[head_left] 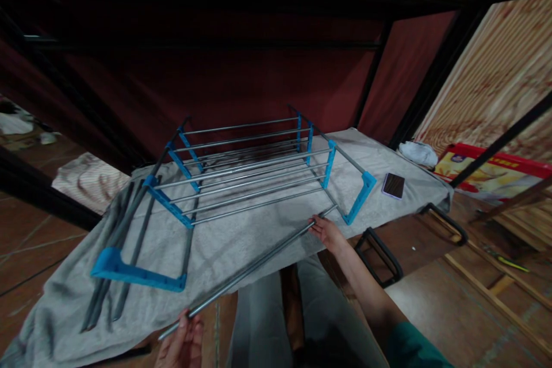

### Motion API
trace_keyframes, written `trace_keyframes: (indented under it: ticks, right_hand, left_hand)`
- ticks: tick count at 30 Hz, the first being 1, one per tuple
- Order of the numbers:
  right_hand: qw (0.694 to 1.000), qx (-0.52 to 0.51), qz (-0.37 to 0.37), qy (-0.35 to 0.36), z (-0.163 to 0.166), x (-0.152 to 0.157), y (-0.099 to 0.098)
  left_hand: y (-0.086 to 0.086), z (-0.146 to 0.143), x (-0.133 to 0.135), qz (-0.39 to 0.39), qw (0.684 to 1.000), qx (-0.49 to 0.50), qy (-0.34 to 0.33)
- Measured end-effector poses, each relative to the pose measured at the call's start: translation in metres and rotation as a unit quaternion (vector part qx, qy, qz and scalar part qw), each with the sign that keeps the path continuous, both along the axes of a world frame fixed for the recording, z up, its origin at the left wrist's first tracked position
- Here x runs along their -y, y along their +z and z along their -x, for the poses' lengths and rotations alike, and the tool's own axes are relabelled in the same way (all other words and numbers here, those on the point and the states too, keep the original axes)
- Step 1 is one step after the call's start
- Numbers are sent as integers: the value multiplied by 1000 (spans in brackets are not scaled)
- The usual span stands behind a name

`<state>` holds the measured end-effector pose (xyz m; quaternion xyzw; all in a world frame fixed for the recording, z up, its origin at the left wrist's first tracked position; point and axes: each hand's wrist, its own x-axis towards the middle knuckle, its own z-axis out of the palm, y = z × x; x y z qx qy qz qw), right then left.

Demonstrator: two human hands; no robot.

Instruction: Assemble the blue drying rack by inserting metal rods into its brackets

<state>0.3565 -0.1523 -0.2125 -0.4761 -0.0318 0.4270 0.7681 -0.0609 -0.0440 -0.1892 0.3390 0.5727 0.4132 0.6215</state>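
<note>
A long grey metal rod [254, 264] slants across the front edge of the cloth-covered surface. Near its lower end, my left hand [184, 340] grips it between thumb and fingers. My right hand [326, 232] pinches the same rod close to its other end. Just beyond lies a partly built rack [254, 169] of grey bars joined by blue plastic pieces. A blue end piece [138, 273] of the rack is nearest my left hand, and another blue end piece [361, 198] stands to the right of my right hand.
Several loose grey tubes [133, 250] lie at the left on the grey cloth [241, 241]. A dark phone-like rectangle [393, 185] rests at the right. Black metal posts [375, 75] frame the space. Black curved handles [379, 256] and a wooden frame [495, 299] are lower right.
</note>
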Motion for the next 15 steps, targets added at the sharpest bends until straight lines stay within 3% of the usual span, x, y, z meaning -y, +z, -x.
trace_keyframes:
  ticks: [7,15]
  right_hand:
    - [1000,-10,14,-1,-12,1,-11]
    - [1000,-18,21,0,-23,5,-15]
  left_hand:
    - [22,-70,-6,43,988,140,48]
    - [30,-99,-22,47,979,190,56]
